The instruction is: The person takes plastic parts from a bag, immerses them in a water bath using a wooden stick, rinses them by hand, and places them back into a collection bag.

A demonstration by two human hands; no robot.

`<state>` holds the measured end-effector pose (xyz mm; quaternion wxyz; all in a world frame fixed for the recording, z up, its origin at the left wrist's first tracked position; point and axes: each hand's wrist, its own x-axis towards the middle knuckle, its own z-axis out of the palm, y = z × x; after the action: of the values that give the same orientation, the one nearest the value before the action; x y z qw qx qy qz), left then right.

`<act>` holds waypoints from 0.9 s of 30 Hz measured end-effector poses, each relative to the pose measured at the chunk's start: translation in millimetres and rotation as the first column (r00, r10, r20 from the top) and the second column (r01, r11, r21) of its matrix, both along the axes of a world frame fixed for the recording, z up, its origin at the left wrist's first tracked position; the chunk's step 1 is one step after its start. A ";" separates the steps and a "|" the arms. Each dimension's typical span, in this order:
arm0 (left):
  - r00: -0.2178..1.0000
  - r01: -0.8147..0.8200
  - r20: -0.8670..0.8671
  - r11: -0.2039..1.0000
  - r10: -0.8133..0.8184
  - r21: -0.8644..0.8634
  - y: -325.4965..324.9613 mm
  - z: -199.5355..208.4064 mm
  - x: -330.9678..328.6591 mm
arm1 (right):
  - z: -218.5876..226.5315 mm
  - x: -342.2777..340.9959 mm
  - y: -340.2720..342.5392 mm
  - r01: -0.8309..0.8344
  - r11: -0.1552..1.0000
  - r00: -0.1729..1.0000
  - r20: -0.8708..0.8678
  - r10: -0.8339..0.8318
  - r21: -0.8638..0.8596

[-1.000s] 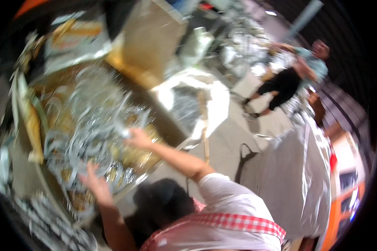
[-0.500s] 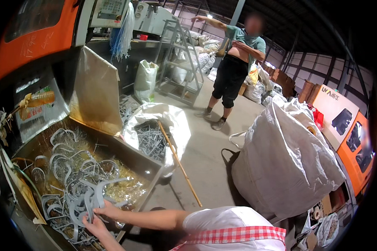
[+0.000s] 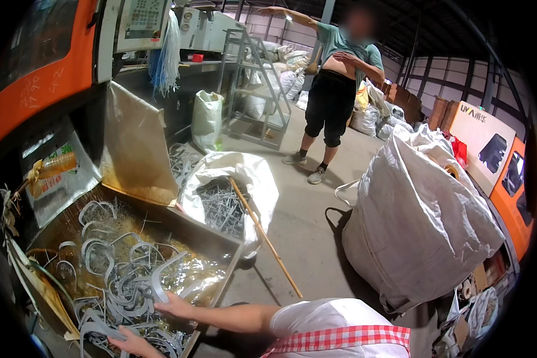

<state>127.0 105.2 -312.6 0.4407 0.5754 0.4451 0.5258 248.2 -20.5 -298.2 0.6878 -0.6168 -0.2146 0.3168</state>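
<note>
A metal tank (image 3: 228, 275) of yellowish, churning water holds a tangle of curved grey plastic strips (image 3: 125, 298). My right hand (image 3: 176, 305) grips one bent grey strip (image 3: 159, 280), which stands up from the pile and arches to the right. Lower and to the left, my left hand (image 3: 132, 343) has its fingers around other grey curved strips (image 3: 95, 326) at the tank's near end. The two hands are apart. Strip ends under my left hand are hidden in the pile.
Beyond the tank stands an open white sack (image 3: 259, 179) of grey scraps, with a bamboo stick (image 3: 268, 238) leaning on it. A large white bulk bag (image 3: 411, 232) stands right. A person (image 3: 334, 89) stands ahead near a metal step ladder (image 3: 253, 89). An orange machine (image 3: 42, 65) rises left.
My hands were close together on a bunch of strips; now they are apart, with strips in each. The right lifts a single strip. The view has shifted slightly.
</note>
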 end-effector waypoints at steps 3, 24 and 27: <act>0.966 0.227 -0.128 0.974 -0.224 0.010 -18.6 4.5 10.6 | -4.9 6.9 -2.5 -0.204 0.979 0.975 0.087 0.204 -0.007; 0.969 0.236 0.089 0.747 -0.232 -0.621 -20.3 25.4 12.9 | 7.2 -0.7 -7.6 0.126 0.992 0.986 0.114 -0.124 -0.015; 0.908 0.176 0.411 0.811 0.085 -0.557 -0.7 8.9 -3.8 | 15.2 6.1 -5.5 0.404 0.915 0.909 0.109 -0.403 0.014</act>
<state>123.3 104.4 -303.7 0.6928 0.2976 0.4656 0.4632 254.3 -26.0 -283.0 0.7228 -0.6674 -0.1188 0.1346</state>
